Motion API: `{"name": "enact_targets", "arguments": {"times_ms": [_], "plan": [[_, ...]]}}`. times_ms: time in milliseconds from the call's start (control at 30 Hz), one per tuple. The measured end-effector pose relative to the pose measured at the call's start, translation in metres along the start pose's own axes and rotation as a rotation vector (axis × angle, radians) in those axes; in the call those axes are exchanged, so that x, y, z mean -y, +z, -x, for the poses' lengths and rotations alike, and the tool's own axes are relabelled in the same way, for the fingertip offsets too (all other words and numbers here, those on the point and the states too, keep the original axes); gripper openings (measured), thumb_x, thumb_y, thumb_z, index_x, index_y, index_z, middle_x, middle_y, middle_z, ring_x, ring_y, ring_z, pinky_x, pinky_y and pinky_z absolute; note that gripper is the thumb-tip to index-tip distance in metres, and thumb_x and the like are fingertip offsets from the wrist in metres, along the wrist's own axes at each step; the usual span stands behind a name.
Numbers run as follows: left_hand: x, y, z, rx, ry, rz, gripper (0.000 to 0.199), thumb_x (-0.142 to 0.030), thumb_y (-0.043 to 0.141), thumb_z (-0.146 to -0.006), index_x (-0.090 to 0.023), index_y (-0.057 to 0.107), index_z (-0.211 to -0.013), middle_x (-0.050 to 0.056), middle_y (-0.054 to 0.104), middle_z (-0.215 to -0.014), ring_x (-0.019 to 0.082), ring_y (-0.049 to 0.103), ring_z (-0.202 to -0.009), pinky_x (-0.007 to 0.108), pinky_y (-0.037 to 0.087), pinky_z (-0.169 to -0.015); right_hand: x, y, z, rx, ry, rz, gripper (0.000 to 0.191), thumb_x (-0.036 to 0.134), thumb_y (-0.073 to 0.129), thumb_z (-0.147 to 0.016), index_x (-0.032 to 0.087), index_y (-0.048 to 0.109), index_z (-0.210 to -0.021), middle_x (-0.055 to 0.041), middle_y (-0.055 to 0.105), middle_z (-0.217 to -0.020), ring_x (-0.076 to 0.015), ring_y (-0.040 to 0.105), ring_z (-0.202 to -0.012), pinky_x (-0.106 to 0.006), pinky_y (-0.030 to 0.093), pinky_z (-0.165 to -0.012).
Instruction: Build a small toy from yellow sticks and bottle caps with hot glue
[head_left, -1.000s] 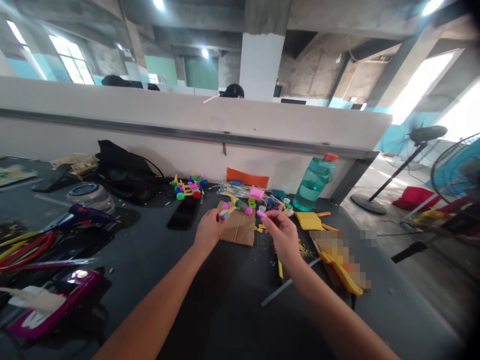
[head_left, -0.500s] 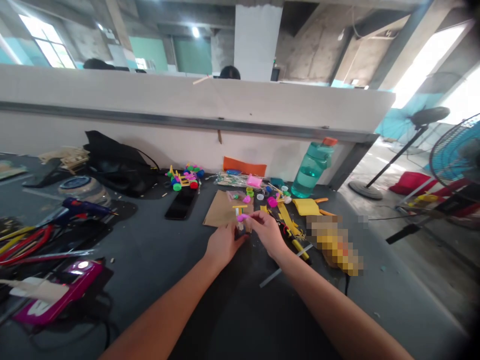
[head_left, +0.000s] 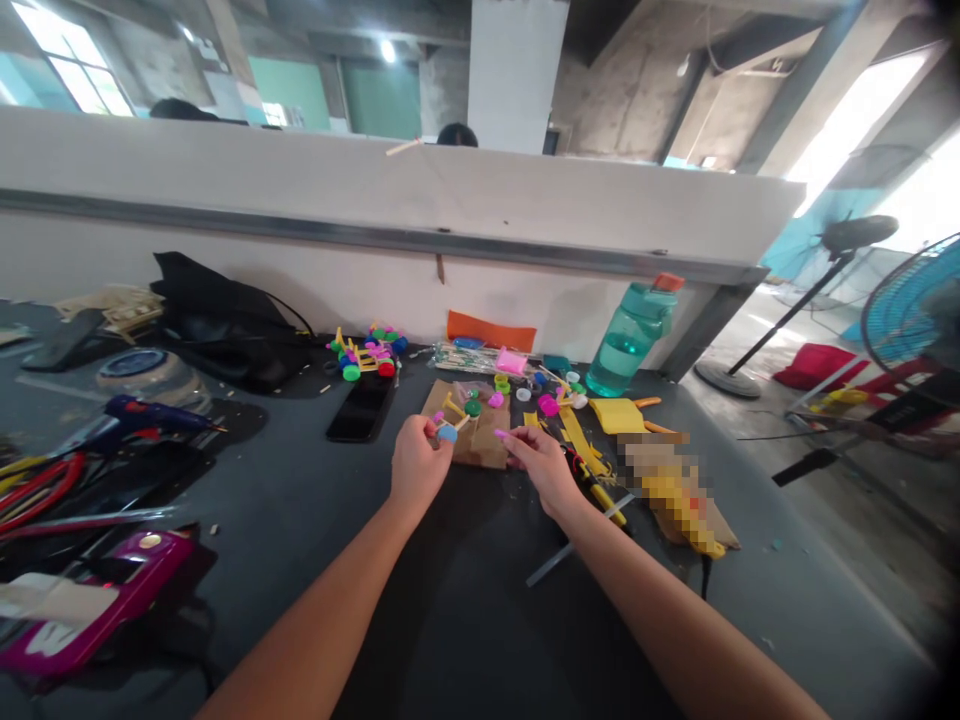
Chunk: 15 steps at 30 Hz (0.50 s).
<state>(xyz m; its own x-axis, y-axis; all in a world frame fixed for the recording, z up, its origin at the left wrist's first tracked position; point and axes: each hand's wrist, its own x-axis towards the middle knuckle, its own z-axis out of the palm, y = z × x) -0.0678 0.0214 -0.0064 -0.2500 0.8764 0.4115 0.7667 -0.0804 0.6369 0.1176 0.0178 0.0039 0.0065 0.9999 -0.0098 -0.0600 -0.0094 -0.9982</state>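
Fitting a cap to the stick toy

Mid-frame, left hand [head_left: 417, 468] grips the toy [head_left: 452, 425]; right hand [head_left: 541, 467] pinches a pink cap [head_left: 501, 434], which needs aligning.

Phone [head_left: 360, 407] left of cardboard [head_left: 480, 440]; bottle [head_left: 630, 340] right.

A cluttered dark worktop [head_left: 465, 620] against a low grey partition wall [head_left: 300, 190].

To your left you have a black bag [head_left: 225, 320], a blue glue gun [head_left: 142, 415], a magenta device [head_left: 112, 600] and red and yellow cables [head_left: 37, 485]. Ahead lie a black phone [head_left: 360, 408], a finished toy of coloured caps [head_left: 367, 355] and an orange sheet [head_left: 491, 330]. To your right stands a teal water bottle [head_left: 630, 340], with a yellow sheet [head_left: 616, 414] just beside it and fans [head_left: 907, 310] on the floor beyond.
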Motion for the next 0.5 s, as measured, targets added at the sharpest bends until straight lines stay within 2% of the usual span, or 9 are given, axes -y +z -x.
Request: {"name": "enact_targets", "arguments": {"times_ms": [100, 233, 300, 433, 500], "plan": [[-0.0028, 0.0002, -0.0005, -0.051, -0.030, -0.184, 0.029, -0.038, 0.056, -0.074, -0.016, 0.052, -0.093, 0.009, 0.055, -0.092, 0.025, 0.052, -0.092, 0.035, 0.041, -0.079, 0.0003, -0.0002, -0.0008, -0.013, 0.017, -0.011, 0.032, 0.044, 0.072, -0.064, 0.016, 0.062, -0.075, 0.0017, 0.053, -0.068, -0.0107, 0.048, -0.062, -0.024, 0.044, -0.058], [-0.0056, -0.0003, -0.0028, 0.104, -0.082, -0.373, 0.039, -0.050, 0.050, -0.078, -0.016, 0.061, -0.092, 0.013, 0.055, -0.098, 0.031, 0.049, -0.096, 0.041, 0.040, -0.078, 0.0004, 0.0006, -0.0010, -0.016, 0.020, -0.017, 0.030, 0.043, 0.072, -0.063, 0.017, 0.062, -0.074, 0.0015, 0.055, -0.068, -0.0106, 0.048, -0.060, -0.023, 0.043, -0.056], [-0.0067, -0.0001, -0.0027, 0.149, -0.073, -0.388, 0.037, -0.050, 0.049, -0.079, -0.017, 0.062, -0.091, 0.013, 0.055, -0.098, 0.031, 0.049, -0.097, 0.041, 0.040, -0.077, 0.0003, 0.0011, -0.0007, -0.019, 0.011, -0.013, 0.029, 0.043, 0.072, -0.063, 0.017, 0.062, -0.074, 0.0019, 0.055, -0.067, -0.0108, 0.048, -0.059, -0.024, 0.043, -0.055], [-0.0078, -0.0003, 0.0008, 0.131, -0.015, -0.350, 0.029, -0.041, 0.058, -0.076, -0.019, 0.058, -0.095, 0.010, 0.057, -0.102, 0.030, 0.048, -0.100, 0.039, 0.039, -0.079, 0.0028, -0.0006, -0.0008, -0.032, -0.035, -0.002, 0.027, 0.042, 0.071, -0.065, 0.018, 0.063, -0.074, 0.0021, 0.056, -0.066, -0.0117, 0.049, -0.059, -0.024, 0.043, -0.055], [-0.0076, -0.0005, 0.0033, 0.159, 0.035, -0.287, 0.026, -0.035, 0.060, -0.075, -0.019, 0.056, -0.095, 0.009, 0.059, -0.100, 0.028, 0.051, -0.098, 0.036, 0.040, -0.078, 0.0054, -0.0028, -0.0017, -0.060, -0.094, 0.015, 0.026, 0.042, 0.069, -0.067, 0.018, 0.063, -0.076, 0.0012, 0.057, -0.068, -0.0121, 0.051, -0.061, -0.024, 0.044, -0.056]]}}
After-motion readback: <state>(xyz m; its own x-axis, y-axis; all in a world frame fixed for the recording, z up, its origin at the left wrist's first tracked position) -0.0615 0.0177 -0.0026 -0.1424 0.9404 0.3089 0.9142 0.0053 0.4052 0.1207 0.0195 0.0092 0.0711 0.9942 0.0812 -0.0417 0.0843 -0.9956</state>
